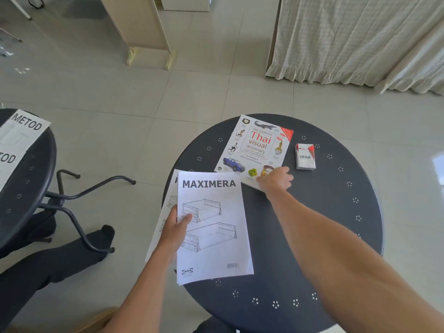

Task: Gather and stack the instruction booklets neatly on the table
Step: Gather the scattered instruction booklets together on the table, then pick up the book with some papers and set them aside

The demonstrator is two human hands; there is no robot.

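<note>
A white MAXIMERA instruction booklet (213,227) lies on the round dark table (324,212), its left edge pinched by my left hand (176,227). Under it, a second booklet (165,207) sticks out to the left past the table's rim. My right hand (275,180) rests with curled fingers on the near corner of the Thai visual dictionary (254,150); whether it grips the book I cannot tell. Two METOD booklets (21,135) lie on another dark table (36,176) at the far left.
A small red and white VESS box (305,156) stands to the right of the dictionary. Curved metal legs (79,195) show under the left table. Tiled floor, a wooden furniture leg (144,30) and a curtain (360,39) lie beyond.
</note>
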